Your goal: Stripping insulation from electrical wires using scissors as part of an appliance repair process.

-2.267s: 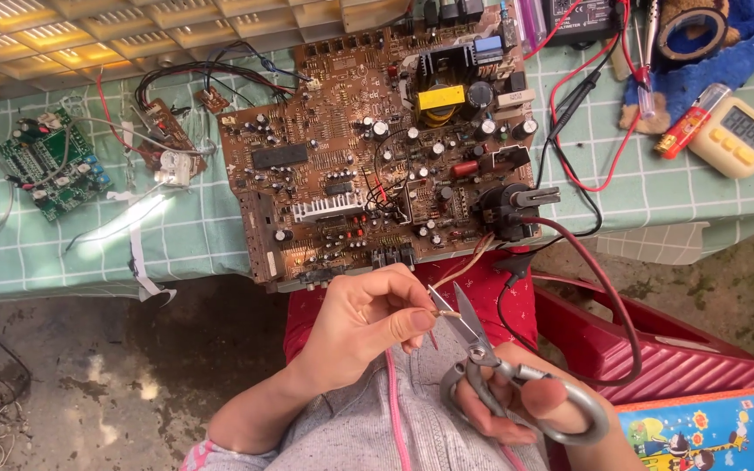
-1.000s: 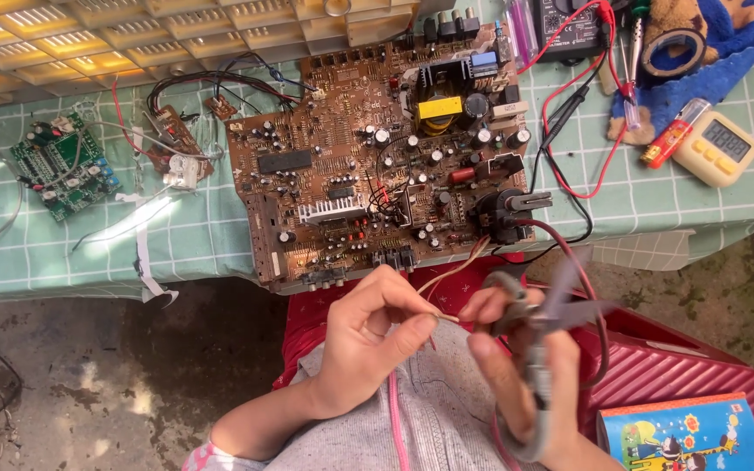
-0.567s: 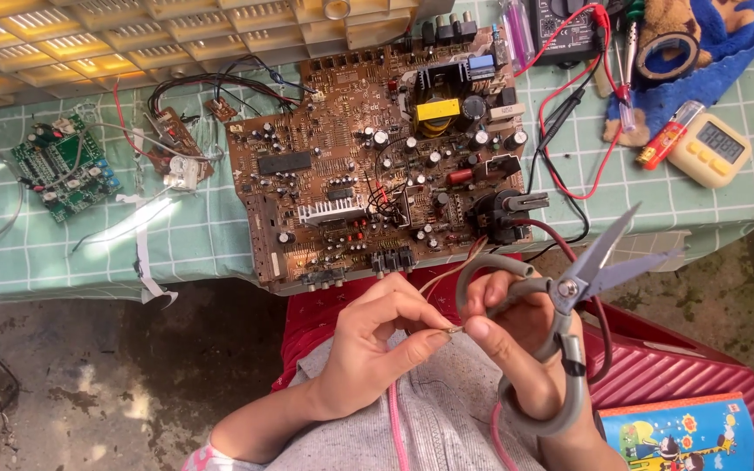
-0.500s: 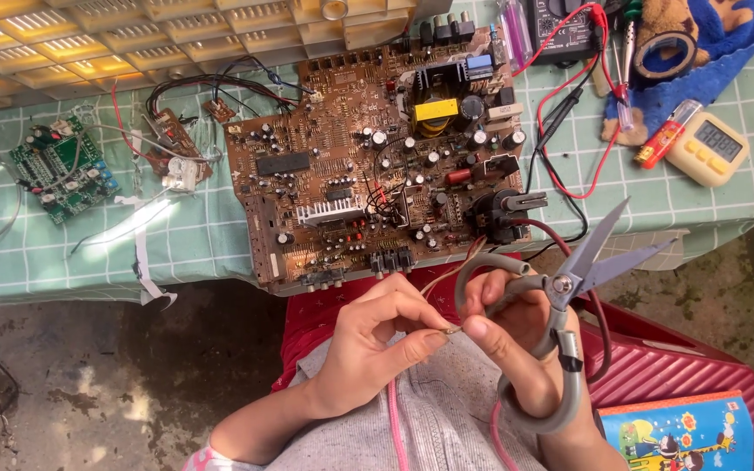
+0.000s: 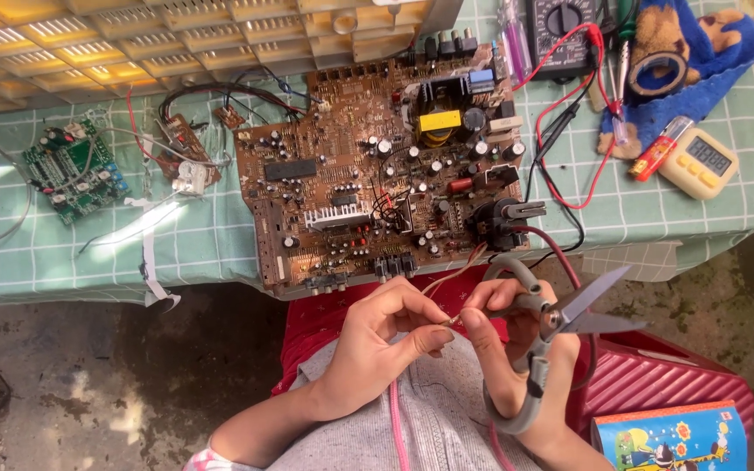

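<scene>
My left hand [image 5: 386,336] pinches a thin wire [image 5: 449,281] that runs up to the big brown circuit board [image 5: 377,192] on the table. My right hand [image 5: 517,349] meets it fingertip to fingertip at the wire's bare end, just below the board's front edge. Grey-handled scissors [image 5: 543,336] hang from my right hand by a handle loop, blades slightly apart and pointing right, away from the wire. Both hands hover over my lap.
On the green checked tablecloth [image 5: 202,235] lie a small green circuit board [image 5: 71,170], a multimeter [image 5: 560,26] with red and black leads, a yellow timer [image 5: 700,161], a blue plush toy [image 5: 691,61]. A red plastic stool [image 5: 656,384] and a colourful box [image 5: 669,440] sit at lower right.
The scissors swung from blades-down to hanging off my right hand with blades pointing right. My right fingertips came over to the wire end held by my left hand.
</scene>
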